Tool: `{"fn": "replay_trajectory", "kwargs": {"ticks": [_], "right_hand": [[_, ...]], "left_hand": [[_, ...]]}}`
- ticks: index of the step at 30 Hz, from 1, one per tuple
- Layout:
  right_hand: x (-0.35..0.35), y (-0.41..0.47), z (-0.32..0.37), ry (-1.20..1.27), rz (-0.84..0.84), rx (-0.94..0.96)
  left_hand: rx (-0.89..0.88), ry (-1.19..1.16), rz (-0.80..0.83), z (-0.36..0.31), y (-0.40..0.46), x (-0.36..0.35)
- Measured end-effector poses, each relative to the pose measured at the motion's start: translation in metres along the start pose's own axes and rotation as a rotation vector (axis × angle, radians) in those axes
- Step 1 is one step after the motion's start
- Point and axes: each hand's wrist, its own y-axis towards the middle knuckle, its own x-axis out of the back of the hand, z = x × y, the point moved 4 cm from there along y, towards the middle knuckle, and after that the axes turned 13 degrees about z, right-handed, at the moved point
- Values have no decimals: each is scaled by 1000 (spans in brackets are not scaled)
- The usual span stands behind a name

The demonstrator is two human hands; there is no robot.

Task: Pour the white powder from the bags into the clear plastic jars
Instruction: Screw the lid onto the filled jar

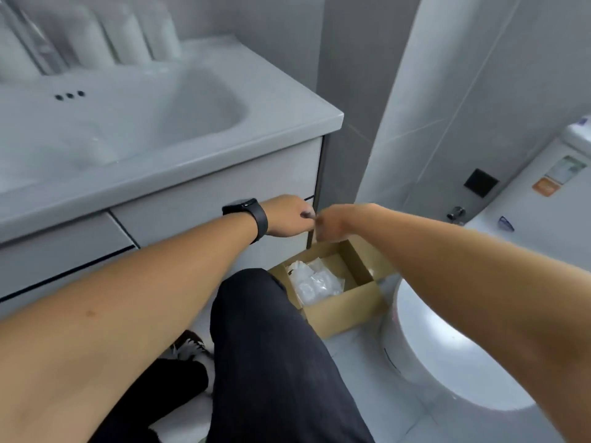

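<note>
You are reaching both arms out over a cardboard box (343, 310) that is sitting on the pale tiled floor (361, 391), between the vanity (224, 203) and the toilet (447, 356). Your left hand (289, 215), with a black watch (252, 215) on its wrist, and your right hand (331, 223) are meeting just above the box's far flap, fingers curled and knuckles nearly touching. A small dark thing is showing at the left fingertips; motion blur is hiding whether either hand is holding anything, so the grip cannot be told.

The bags (315, 281), clear plastic with white contents, are lying in the box's left part. The jars cannot be made out with certainty; blurred pale upright shapes are standing at the back of the sink (192, 100).

The sink is running across the upper left, its counter edge (179, 167) overhanging white drawer fronts. Grey wall tiles (479, 91) are filling the right side. Your dark-trousered knee (275, 346) is occupying the lower centre, with a shoe (190, 345) beside it on the floor.
</note>
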Motion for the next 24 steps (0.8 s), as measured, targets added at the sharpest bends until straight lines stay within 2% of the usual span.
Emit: {"fn": "replay_trajectory", "kwargs": {"ticks": [4,8,13,18,24], "right_hand": [[41,-47,22,12,137,-71],[97,-106,54,-12,130,-53],[161,-154,111,-63,-17,15],[201,-157,174,-149,-277,149],[217,-142,223,-359,-413,211]], "left_hand": [[-4,92,-95,-28,-74,50],[26,114,-192,-34,-146,102],[132,15,-352,6,-218,154],[322,66,-472,65,-270,183],[518,165,-628,137,-291,188]]}}
